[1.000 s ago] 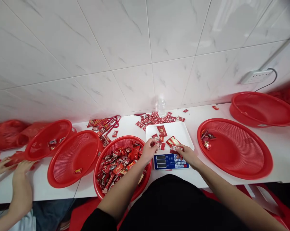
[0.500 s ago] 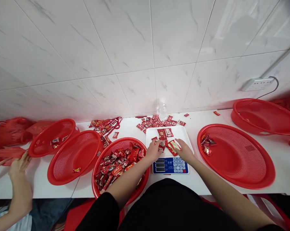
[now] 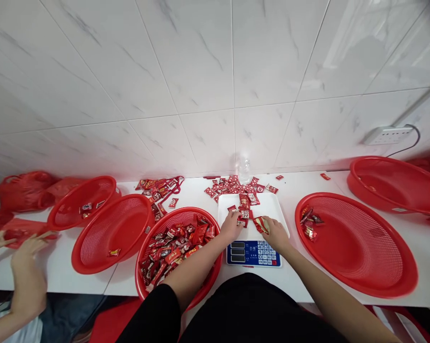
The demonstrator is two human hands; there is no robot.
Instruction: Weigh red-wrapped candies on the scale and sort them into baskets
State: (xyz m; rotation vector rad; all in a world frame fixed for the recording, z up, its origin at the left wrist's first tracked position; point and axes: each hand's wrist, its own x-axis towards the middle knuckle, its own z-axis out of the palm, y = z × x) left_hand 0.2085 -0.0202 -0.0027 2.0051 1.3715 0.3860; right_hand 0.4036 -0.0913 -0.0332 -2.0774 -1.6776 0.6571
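On the white pan [image 3: 222,209] of a digital scale with a blue keypad panel [image 3: 254,254] lie several small red wrapped packets [image 3: 244,202]. My left hand [image 3: 231,227] is at the left of the pan, its fingers closed on a small red packet [image 3: 242,222] at its fingertips. At the pan's right side, my right hand [image 3: 275,233] is closed on a red-and-cream wrapped packet [image 3: 260,225], tilted under the fingers. The packets' contents are hidden by their wrappers.
A red basket [image 3: 140,252] full of wrapped packets stands left of the scale. To the right is another red basket [image 3: 361,281] with several packets. Loose red packets [image 3: 232,183] and a clear bottle [image 3: 244,170] lie behind. A co-worker's hands [image 3: 31,245] handle a red bag [image 3: 24,228].
My right hand has closed around the red-and-cream packet, which lay flatter and more exposed before. The view has shifted slightly. The co-worker's hands have moved with the red bag.
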